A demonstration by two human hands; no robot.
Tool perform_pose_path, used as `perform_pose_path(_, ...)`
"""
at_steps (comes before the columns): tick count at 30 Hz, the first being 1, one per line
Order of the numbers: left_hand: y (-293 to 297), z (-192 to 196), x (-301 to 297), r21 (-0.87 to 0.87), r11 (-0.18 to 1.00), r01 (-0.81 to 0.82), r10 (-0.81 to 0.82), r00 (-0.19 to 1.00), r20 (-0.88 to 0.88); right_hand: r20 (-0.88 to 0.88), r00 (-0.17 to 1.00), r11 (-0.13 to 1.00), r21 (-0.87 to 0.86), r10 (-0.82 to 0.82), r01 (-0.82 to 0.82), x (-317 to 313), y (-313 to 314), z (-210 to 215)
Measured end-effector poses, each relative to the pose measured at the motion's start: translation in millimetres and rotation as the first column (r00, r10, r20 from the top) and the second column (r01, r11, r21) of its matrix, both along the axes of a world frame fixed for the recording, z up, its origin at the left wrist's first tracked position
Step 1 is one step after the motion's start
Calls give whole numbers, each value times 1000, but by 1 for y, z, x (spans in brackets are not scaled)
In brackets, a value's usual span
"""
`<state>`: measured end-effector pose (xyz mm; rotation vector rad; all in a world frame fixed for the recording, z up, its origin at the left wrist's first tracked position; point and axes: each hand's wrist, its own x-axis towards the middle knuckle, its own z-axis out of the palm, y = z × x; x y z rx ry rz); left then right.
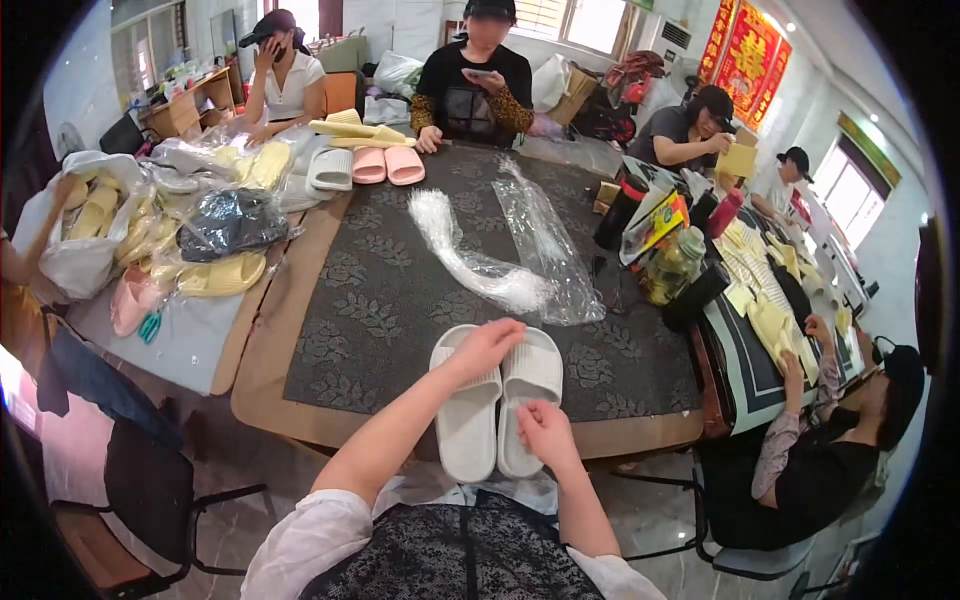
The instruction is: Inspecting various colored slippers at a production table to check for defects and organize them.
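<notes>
A pair of off-white slippers lies side by side at the table's near edge, the left slipper (467, 435) and the right slipper (538, 365). My left hand (484, 350) reaches across the tops of both straps, its fingers pinched together over the right one. Over the right slipper's footbed is my right hand (546, 432), closed, thumb and forefinger pressed together. Whatever either hand pinches is too small to make out. Beyond the slippers lie a bundle of thin clear plastic strands (455, 262) and a clear plastic bag (548, 245).
Pink slippers (388, 166) and yellow ones are at the far left of the dark patterned tablecloth (350, 330). Bagged slippers crowd the left table, with teal scissors (150, 326). Bottles, including a clear jar (680, 262), stand at the right. Several people sit or stand around.
</notes>
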<state>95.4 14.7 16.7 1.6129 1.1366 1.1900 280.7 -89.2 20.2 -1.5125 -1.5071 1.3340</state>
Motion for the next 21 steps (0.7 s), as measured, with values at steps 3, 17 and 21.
perform_pose_path(3, -5, -6, 4, 100, 990, 96, -73, 975, -212, -283, 959, 982, -180, 0, -53, -12, 11, -2)
perform_pose_path(17, 8, 0, -3, -54, 951, 306, -307, 899, -313, -686, 645, 924, -372, -338, 88, -27, 18, -20)
perform_pose_path(21, 8, -4, -5, -55, 934, 353, -357, 916, -184, -720, 620, 933, -355, -311, 55, -27, 16, -23)
